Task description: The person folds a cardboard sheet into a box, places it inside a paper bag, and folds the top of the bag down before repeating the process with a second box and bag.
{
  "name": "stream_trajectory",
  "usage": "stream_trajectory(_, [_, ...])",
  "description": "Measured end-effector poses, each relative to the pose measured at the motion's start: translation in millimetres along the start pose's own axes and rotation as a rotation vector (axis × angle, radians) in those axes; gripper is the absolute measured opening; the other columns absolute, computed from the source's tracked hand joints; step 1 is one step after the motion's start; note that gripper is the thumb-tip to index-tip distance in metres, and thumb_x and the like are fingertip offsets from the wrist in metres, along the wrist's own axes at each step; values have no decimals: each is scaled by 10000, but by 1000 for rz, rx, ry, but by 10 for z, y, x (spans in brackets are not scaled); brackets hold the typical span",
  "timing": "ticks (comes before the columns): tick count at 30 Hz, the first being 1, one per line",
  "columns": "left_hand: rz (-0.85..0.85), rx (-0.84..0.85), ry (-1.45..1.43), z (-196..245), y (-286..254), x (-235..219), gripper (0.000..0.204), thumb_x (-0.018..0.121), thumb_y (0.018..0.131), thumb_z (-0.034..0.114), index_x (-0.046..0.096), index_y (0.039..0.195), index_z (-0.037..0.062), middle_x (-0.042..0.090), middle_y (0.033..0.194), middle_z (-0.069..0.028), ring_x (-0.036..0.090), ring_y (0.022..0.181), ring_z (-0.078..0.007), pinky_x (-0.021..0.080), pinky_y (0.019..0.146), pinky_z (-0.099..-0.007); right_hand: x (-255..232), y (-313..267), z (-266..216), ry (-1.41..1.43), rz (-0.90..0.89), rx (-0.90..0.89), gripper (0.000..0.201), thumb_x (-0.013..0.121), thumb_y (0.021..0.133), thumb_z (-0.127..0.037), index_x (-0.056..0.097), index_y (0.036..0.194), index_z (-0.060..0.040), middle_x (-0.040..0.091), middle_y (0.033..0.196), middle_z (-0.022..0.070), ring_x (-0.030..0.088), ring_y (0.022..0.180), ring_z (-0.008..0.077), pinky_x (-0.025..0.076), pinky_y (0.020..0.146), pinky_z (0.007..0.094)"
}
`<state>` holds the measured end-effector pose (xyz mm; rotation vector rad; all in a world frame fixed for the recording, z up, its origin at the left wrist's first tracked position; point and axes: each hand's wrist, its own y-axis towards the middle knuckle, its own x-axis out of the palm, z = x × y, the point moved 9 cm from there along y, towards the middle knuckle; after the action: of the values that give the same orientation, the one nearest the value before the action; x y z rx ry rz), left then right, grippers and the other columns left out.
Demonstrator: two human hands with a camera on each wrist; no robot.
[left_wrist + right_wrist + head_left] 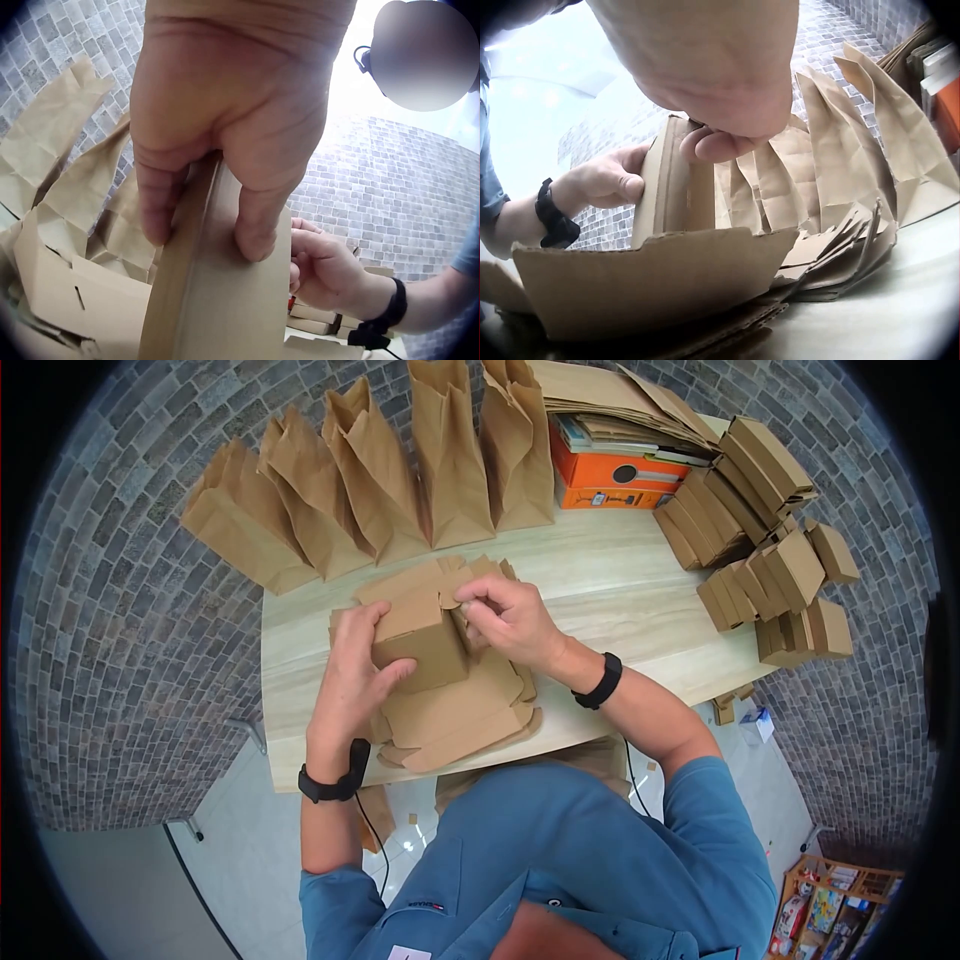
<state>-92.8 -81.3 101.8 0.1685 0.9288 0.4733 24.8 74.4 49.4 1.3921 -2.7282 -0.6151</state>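
Pale wood-grain table [620,575] set against a grey brick-pattern floor, with a row of standing brown paper bags [380,470] along its far edge and finished small cartons [770,550] heaped at the right: a half-folded brown cardboard box [420,645] stands on a stack of flat cardboard blanks [460,725] near the front edge. The left hand [350,675] clasps the box's left side, thumb on the front panel and fingers curled round the wall, its long axis running left to right. The right hand [510,620] pinches a flap at the box's upper right corner.
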Motion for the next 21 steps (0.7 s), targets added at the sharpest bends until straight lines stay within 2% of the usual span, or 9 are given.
stream_trajectory(2, [-2, -1, -2, -8, -7, 0, 704, 824, 681, -6, 507, 1309, -23, 545, 1227, -177, 544, 1149, -359, 467, 981, -387, -12, 10, -87, -87, 2, -71, 113, 593, 943, -15, 657, 1036, -4, 658, 777, 41, 658, 665, 98, 523, 587, 250])
stream_trajectory(4, [-5, -1, -11, -21, -17, 0, 703, 824, 683, -4, 506, 1310, -22, 541, 1231, -177, 544, 1146, -358, 467, 981, -389, -32, -24, -382, -262, 39, -360, 115, 619, 914, -2, 667, 1016, -26, 647, 777, 67, 632, 638, 146, 503, 575, 286])
stream_trajectory(5, [-5, -2, -11, -16, -20, -4, 703, 824, 683, -4, 506, 1310, -22, 541, 1231, -177, 544, 1146, -358, 467, 981, -389, -44, -18, -380, -262, 39, -360, 115, 619, 914, -2, 667, 1016, -26, 647, 777, 67, 632, 638, 146, 503, 575, 286])
stream_trajectory(7, [-13, -27, -29, -19, -20, 0, 697, 822, 685, -5, 508, 1307, -14, 536, 1231, -178, 544, 1142, -360, 469, 978, -390, -42, -22, -427, -324, 28, -425, 136, 644, 880, 6, 675, 1004, -41, 639, 791, 91, 604, 636, 203, 488, 580, 319])
stream_trajectory(11, [-9, -38, -29, -6, -17, 20, 689, 808, 683, 18, 512, 1305, -6, 539, 1211, -169, 547, 1145, -353, 462, 979, -381, -22, -19, -502, -378, 11, -480, 138, 657, 867, 4, 676, 996, -42, 646, 802, 96, 604, 655, 231, 492, 595, 322])
stream_trajectory(13, [5, -17, 7, 46, -18, 27, 701, 812, 678, 18, 509, 1309, -5, 538, 1212, -172, 548, 1147, -353, 464, 980, -384, 49, -39, -583, -333, -55, -539, 125, 668, 867, -2, 674, 986, -41, 651, 821, 98, 610, 671, 240, 495, 607, 324])
stream_trajectory(17, [4, -23, -7, 30, -25, 35, 708, 818, 670, 18, 510, 1307, -5, 539, 1214, -173, 549, 1151, -355, 465, 979, -387, 79, -58, -632, -312, -59, -545, 98, 675, 875, -16, 672, 970, -39, 656, 841, 101, 616, 680, 242, 500, 617, 325])
stream_trajectory(19, [3, -18, -18, -13, -30, 25, 713, 824, 663, 19, 514, 1306, 3, 540, 1211, -170, 548, 1148, -357, 463, 982, -390, 5, -14, -530, -352, 6, -405, 81, 656, 894, -15, 661, 972, -34, 655, 850, 102, 627, 690, 240, 504, 626, 326])
stream_trajectory(21, [1, -19, -17, -38, -34, 17, 711, 824, 665, 18, 516, 1306, 6, 540, 1207, -166, 551, 1140, -348, 471, 962, -384, -13, -17, -494, -338, 6, -388, 85, 644, 901, -10, 653, 981, -34, 649, 843, 103, 630, 693, 242, 506, 629, 327])
